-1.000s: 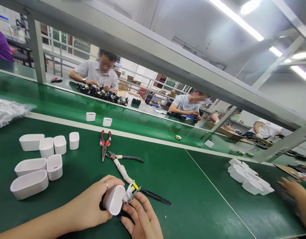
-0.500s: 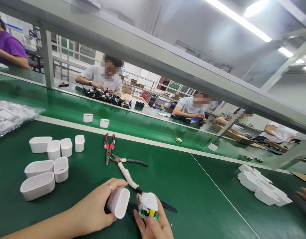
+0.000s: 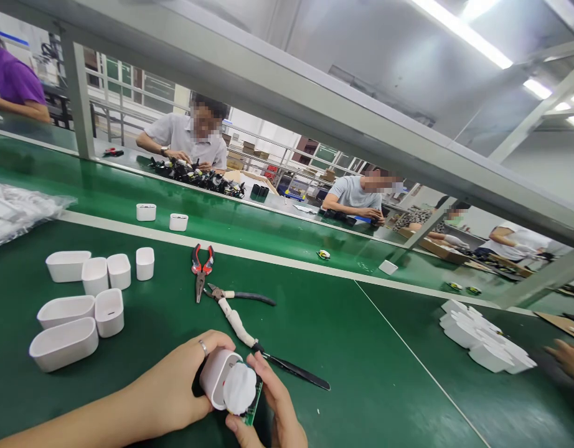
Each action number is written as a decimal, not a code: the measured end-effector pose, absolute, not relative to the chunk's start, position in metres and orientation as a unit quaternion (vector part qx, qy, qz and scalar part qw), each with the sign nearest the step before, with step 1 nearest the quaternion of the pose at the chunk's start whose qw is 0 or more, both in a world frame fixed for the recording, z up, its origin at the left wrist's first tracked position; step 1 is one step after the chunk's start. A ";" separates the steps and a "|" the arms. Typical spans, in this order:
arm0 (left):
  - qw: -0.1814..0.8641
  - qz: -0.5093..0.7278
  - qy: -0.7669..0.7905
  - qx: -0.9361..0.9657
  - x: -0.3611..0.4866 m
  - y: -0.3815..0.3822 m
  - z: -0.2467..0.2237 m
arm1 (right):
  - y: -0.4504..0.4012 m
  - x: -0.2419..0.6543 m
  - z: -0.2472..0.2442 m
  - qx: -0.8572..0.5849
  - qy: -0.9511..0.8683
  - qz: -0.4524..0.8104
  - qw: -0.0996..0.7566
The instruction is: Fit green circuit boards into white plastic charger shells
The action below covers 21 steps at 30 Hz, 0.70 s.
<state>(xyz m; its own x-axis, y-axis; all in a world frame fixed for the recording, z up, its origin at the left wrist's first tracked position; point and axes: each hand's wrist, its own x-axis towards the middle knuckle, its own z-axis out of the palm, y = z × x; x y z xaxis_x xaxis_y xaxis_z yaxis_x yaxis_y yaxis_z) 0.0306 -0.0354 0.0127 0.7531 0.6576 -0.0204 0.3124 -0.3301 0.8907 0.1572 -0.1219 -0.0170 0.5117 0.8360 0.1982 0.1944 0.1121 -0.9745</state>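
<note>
My left hand (image 3: 179,386) is wrapped round a white oval plastic case (image 3: 214,377), its open end turned to the right. Between the fingers and thumb of my right hand (image 3: 280,404) is a green circuit board (image 3: 253,407) with a round white padded piece (image 3: 240,388) on its face. The white piece is at the case's mouth and overlaps its rim; I cannot tell whether any of it is inside. Beyond my hands lie red-handled long-nose pliers (image 3: 202,272), cutting pliers (image 3: 233,317) with one white-wrapped handle, and black tweezers (image 3: 296,371).
Several white cases (image 3: 65,345) stand at the left, near a clear bag of white parts (image 3: 20,214). White pieces (image 3: 485,339) are stacked at the right, beside another person's hand (image 3: 569,359). A green belt (image 3: 249,230) crosses behind, carrying two small cases (image 3: 145,212). Co-workers sit beyond it.
My right hand has moved left and turned the circuit board, bringing its white piece to the case's mouth. The parts on the belt have shifted left in view.
</note>
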 end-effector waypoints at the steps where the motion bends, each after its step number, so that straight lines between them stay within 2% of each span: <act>1: 0.491 0.175 0.302 0.798 0.030 -0.035 0.012 | -0.122 0.157 -0.017 -0.622 -0.431 0.248 0.605; 7: 0.508 0.179 0.286 0.793 0.028 -0.037 0.007 | -0.121 0.152 -0.020 -0.633 -0.487 0.155 0.582; 13: 0.534 0.164 0.284 0.779 0.028 -0.038 0.013 | -0.123 0.156 -0.022 -0.636 -0.552 0.144 0.520; 21: 0.608 0.155 0.252 0.737 0.031 -0.036 0.007 | -0.122 0.151 -0.030 -0.579 -0.571 0.124 0.569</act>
<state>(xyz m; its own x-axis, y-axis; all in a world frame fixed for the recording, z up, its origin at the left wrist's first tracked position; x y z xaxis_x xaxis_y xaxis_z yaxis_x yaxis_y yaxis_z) 0.0309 -0.0356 0.0072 0.8249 0.5599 -0.0778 0.1824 -0.1333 0.9741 0.1513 -0.1219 -0.0296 0.3170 0.8023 0.5059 0.5191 0.2996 -0.8005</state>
